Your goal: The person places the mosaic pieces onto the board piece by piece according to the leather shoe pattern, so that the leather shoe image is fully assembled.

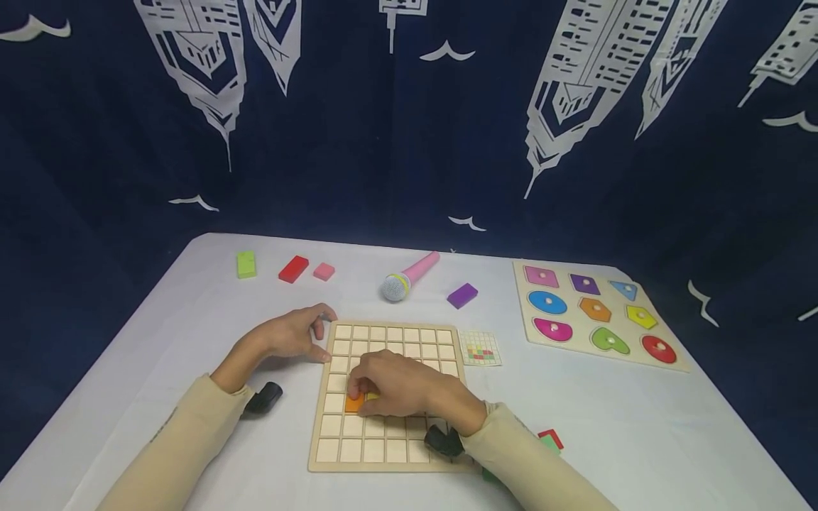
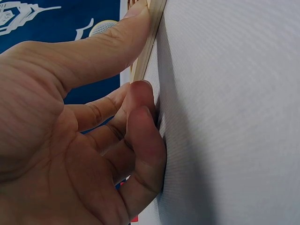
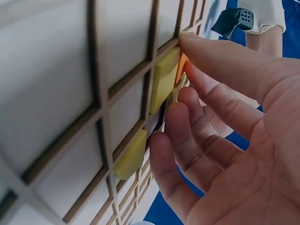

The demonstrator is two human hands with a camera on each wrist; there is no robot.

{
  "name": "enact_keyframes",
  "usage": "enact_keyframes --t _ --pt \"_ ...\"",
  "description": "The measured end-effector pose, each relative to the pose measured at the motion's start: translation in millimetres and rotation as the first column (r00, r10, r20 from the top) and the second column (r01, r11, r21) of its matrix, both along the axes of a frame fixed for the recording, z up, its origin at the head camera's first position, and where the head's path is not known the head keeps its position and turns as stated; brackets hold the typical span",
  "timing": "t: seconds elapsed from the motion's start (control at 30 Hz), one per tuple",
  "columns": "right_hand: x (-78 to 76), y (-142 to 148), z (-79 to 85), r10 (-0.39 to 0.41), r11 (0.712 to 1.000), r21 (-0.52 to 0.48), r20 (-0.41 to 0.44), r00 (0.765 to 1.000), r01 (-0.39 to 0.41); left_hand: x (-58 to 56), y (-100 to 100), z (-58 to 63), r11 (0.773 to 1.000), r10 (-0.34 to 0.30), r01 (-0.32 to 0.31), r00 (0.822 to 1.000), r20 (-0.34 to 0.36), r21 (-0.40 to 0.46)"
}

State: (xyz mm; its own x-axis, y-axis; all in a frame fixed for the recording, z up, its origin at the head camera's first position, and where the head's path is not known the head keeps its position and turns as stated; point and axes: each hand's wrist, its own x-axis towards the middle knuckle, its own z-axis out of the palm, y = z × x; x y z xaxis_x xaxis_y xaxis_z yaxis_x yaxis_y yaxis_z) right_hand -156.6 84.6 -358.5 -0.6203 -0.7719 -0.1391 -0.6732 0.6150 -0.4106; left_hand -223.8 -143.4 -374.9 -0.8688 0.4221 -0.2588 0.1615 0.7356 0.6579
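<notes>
A square wooden grid board (image 1: 364, 450) lies on the table. My right hand (image 1: 399, 383) is over its middle and pinches an orange tile (image 1: 353, 404) at one grid square with thumb and index finger. In the right wrist view, a yellow tile (image 3: 163, 82) sits right beside the orange tile (image 3: 181, 65), and another yellow tile (image 3: 131, 155) lies farther along the grid. My left hand (image 1: 290, 335) rests at the board's upper left corner, thumb against the left edge. Its other fingers (image 2: 145, 140) bend loosely beside the board edge (image 2: 149, 49).
A small pattern card (image 1: 481, 348) lies right of the board. Behind are a toy microphone (image 1: 410, 277) and purple (image 1: 462, 296), red (image 1: 294, 269), pink (image 1: 324, 271) and lime green (image 1: 246, 264) blocks. A shape puzzle (image 1: 569, 294) lies at right; red and green pieces (image 1: 550, 441) are partly behind the right sleeve.
</notes>
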Motion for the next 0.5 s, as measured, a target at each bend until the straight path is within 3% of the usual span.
enact_keyframes --t 0.3,0.5 --pt "6.9 25 6.9 0.005 0.999 -0.037 0.019 1.0 -0.004 -0.9 1 -2.6 1.0 0.018 -0.018 1.0 -0.001 -0.003" --pt "16.5 63 12.4 -0.049 0.994 -0.091 0.09 0.995 0.057 0.1 2 -1.8 0.999 0.038 -0.038 0.999 0.004 -0.008"
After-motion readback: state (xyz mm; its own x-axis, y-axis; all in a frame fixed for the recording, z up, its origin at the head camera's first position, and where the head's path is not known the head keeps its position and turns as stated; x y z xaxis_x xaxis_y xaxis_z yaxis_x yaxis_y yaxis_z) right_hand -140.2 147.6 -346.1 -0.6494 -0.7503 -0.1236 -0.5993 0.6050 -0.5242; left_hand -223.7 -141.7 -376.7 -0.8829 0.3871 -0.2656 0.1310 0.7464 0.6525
